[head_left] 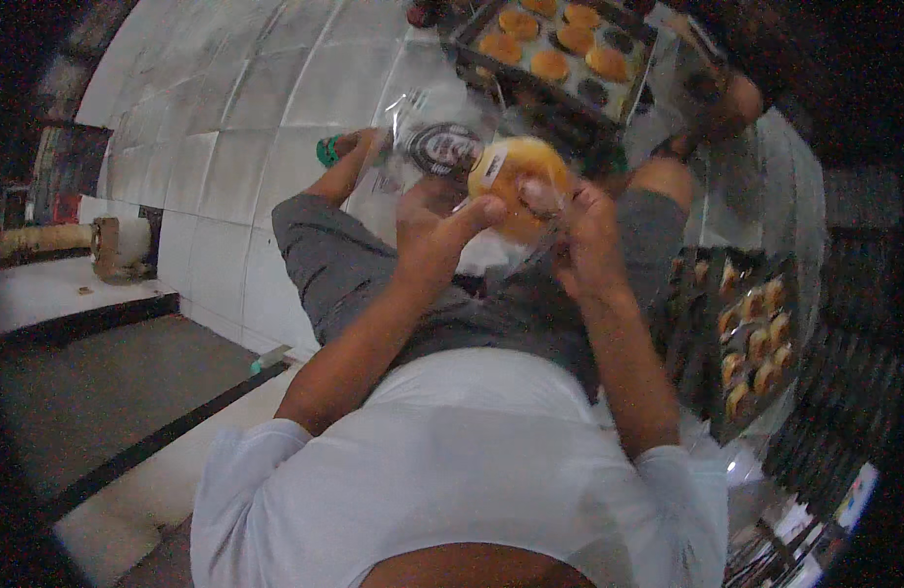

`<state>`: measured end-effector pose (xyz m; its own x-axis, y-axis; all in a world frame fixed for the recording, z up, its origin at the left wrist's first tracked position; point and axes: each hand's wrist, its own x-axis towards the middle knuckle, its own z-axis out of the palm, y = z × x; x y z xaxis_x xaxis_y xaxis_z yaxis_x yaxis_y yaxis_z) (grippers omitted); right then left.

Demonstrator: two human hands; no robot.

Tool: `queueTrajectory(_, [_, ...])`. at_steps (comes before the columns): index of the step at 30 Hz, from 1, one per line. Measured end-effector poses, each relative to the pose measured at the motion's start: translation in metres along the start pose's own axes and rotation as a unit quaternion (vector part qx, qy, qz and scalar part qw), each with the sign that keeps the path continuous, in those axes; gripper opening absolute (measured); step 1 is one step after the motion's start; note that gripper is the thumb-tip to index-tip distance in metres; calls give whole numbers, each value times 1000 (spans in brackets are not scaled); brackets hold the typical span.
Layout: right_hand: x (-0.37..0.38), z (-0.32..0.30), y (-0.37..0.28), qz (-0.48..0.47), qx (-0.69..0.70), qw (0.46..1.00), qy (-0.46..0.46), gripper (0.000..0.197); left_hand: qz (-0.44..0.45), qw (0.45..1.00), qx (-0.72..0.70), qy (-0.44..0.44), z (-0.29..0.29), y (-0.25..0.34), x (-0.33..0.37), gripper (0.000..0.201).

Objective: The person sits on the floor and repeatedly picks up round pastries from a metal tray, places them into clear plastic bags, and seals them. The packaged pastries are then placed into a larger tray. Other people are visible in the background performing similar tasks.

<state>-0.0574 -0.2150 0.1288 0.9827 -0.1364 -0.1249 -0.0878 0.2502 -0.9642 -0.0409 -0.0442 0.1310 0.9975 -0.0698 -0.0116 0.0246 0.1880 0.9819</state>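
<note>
A round golden bun (524, 162) with a small pale label on top is between my two hands, above my lap. Clear plastic packaging (437, 147) with a dark round print surrounds it and spreads out to its left. My left hand (437, 235) is closed on the bun and the plastic, its thumb lying along the lower left edge. At the bun's right side, my right hand (591, 240) pinches the edge of the clear plastic. Blur and glare hide whether the bun is wholly inside the packaging.
Ahead stands a dark tray (530, 93) of round golden buns and some dark, round empty spots. On the right, another dark tray (731, 377) holds several filled or sliced pastries. White tiled flooring (266, 93) spreads left, by a ledge (79, 289) with a cylindrical object.
</note>
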Motion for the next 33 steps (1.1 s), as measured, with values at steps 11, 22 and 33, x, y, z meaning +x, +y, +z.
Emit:
queueTrajectory(11, [-29, 43, 65, -306, -428, 843, -116, 64, -170, 926, -334, 38, -27, -40, -15, 59])
queueTrajectory(22, [11, 3, 15, -259, -470, 838, -100, 21, -217, 971, -47, -92, -11, 23, -45, 48])
queueTrajectory(33, [4, -10, 5, -318, -411, 854, -17, 15, -272, 932, -124, -203, -91, -80, -12, 67])
